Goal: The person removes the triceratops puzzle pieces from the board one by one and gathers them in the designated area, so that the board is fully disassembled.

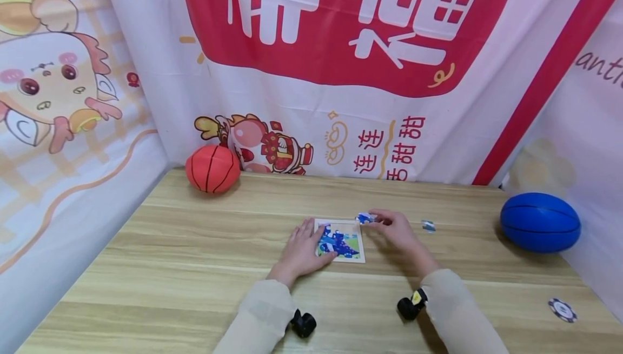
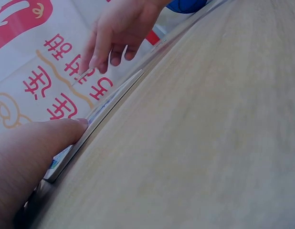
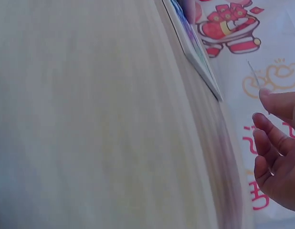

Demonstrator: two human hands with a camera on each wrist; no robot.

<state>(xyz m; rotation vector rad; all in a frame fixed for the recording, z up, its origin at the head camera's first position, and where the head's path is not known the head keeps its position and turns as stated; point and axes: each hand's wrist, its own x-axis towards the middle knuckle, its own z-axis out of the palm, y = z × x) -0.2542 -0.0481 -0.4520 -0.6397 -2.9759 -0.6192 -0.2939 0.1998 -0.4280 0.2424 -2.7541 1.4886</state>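
Observation:
A square jigsaw puzzle board (image 1: 343,244) with a pale frame lies on the table, its picture mostly blue with some green. Along its left side rests my left hand (image 1: 303,249), fingers extended toward the far corner and the thumb on the near part of the board. The left thumb (image 2: 57,136) also shows on the board in the left wrist view. My right hand (image 1: 393,228) pinches a thin puzzle piece (image 1: 365,218) between thumb and fingertips, over the far right corner of the board. In the right wrist view this puzzle piece (image 3: 255,76) appears edge-on, raised above the table.
Another small puzzle piece (image 1: 428,226) lies to the right of my right hand. A red ball (image 1: 212,169) sits at the back left and a blue ball (image 1: 540,222) at the right. Near the right edge lies a round poker chip (image 1: 562,310). Printed cloth (image 1: 340,81) hangs behind the table.

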